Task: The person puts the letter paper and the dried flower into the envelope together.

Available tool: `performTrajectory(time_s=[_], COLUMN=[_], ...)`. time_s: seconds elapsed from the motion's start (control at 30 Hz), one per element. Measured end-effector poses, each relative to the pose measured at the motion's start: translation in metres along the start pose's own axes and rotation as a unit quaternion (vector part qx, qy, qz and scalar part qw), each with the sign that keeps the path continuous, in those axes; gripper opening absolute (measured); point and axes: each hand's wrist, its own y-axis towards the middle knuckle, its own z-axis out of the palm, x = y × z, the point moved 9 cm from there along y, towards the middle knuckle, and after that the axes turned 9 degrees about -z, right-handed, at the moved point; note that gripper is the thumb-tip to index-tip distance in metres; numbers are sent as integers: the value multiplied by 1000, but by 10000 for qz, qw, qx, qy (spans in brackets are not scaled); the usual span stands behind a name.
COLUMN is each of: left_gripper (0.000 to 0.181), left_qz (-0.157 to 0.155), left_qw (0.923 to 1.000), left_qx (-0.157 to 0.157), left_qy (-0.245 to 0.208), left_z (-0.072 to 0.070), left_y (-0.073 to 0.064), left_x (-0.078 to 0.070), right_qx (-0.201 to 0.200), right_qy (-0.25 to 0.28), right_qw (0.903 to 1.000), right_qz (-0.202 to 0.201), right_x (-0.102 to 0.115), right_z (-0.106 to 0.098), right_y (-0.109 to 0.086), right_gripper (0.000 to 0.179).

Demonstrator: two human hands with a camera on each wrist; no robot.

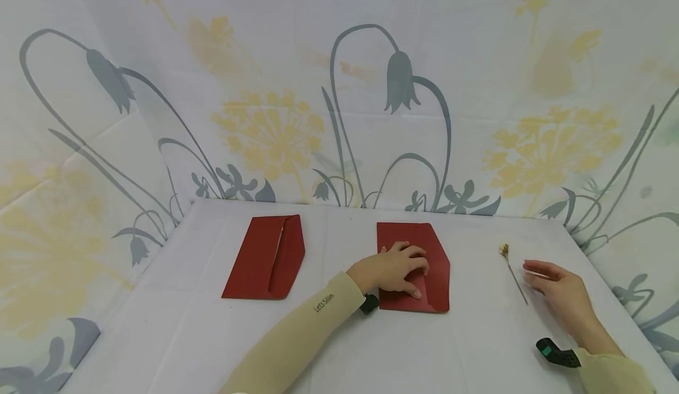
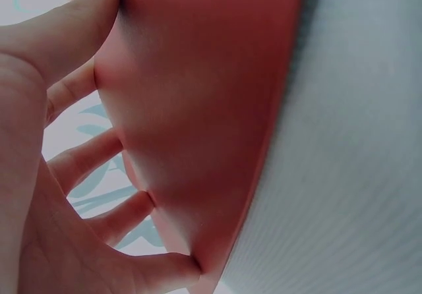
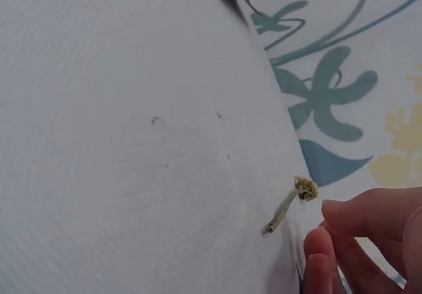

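Note:
My left hand [image 1: 399, 266] rests on a red envelope [image 1: 439, 276] with its fingers spread. In the left wrist view, its fingertips touch the red paper [image 2: 198, 109]; the flap of that envelope points right in the head view. To the right lies a dried flower [image 1: 504, 251] with a small yellowish head and a thin stem. Close beside the stem hovers my right hand [image 1: 562, 291], fingers loosely bent and holding nothing. In the right wrist view, the flower head [image 3: 306, 188] appears just off the thumb tip, apart from it.
A second red envelope [image 1: 257, 258] lies on the left with its flap unfolded to the right. White cloth covers the table [image 1: 339, 347]. Behind stands a flower-printed curtain [image 1: 361, 117]. Tiny crumbs [image 3: 156, 120] are scattered on the cloth.

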Motion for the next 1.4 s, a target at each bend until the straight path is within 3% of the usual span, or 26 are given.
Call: performTrajectory(time_s=[0.23, 0.63, 1.4], left_gripper=[39, 38, 37], left_qz=[-1, -79, -45], left_qw=[10000, 10000, 10000], left_qx=[23, -12, 52], left_qy=[43, -46, -71], left_z=[-2, -5, -2], left_y=[-1, -5, -2], left_x=[-2, 2, -1], right_qx=[157, 305, 150], right_qy=[-457, -1290, -1607], right_qw=[9988, 9911, 9868], right_qz=[-115, -156, 120], right_x=[-2, 6, 2], right_z=[6, 13, 13], right_y=[3, 10, 7], right_gripper=[55, 54, 51])
